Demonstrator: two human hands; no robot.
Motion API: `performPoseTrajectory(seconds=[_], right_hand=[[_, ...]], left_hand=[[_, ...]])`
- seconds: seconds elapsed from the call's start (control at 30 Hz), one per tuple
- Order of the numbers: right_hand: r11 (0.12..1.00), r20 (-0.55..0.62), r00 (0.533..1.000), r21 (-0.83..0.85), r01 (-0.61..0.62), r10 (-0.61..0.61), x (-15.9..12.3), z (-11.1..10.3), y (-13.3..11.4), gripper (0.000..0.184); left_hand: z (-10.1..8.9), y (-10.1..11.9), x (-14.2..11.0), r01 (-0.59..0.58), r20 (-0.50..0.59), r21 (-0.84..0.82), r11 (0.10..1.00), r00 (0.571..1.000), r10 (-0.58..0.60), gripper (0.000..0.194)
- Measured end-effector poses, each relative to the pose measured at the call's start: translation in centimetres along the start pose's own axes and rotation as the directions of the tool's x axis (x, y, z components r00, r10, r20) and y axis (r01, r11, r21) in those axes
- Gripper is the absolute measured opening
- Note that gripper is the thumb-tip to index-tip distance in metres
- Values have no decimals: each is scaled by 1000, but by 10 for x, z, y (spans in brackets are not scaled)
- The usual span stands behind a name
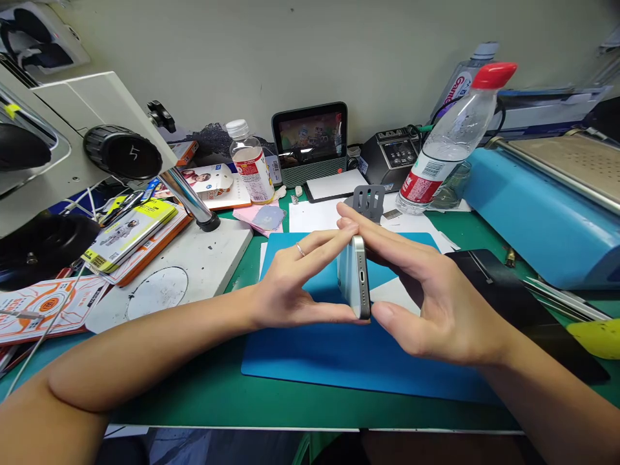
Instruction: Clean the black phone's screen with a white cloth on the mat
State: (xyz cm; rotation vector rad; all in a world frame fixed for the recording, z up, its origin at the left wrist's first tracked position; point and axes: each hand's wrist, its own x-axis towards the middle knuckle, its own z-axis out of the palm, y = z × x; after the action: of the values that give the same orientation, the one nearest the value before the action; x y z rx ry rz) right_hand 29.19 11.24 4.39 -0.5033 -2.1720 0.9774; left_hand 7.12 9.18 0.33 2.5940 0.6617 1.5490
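Note:
A smartphone (359, 278) is held on its side edge above a blue work mat (320, 355), its charging-port end facing me. My left hand (305, 278), with a ring on one finger, grips it from the left, fingers along the top edge and thumb at the bottom. From the other side my right hand (431, 297) holds it too, fingers over the top edge and thumb near the lower corner. The phone's far end and most of both its faces are hidden by my hands and the angle. A pale sheet (394, 294) lies on the mat behind it.
A microscope stand (188, 197) rises at the left beside stacked boxes (130, 236). Behind are a small bottle (252, 165), a display (310, 135) and a red-capped bottle (440, 148). A blue machine (537, 213) and a black flat panel (523, 310) are at the right.

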Motion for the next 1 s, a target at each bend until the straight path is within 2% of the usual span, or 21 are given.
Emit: performPoseTrajectory(seconds=[1.0], right_hand=[[1000, 2, 1000, 7, -5, 5, -1, -1, 0, 84]], left_hand=[[1, 1, -2, -3, 15, 28, 1000, 1000, 3, 102]])
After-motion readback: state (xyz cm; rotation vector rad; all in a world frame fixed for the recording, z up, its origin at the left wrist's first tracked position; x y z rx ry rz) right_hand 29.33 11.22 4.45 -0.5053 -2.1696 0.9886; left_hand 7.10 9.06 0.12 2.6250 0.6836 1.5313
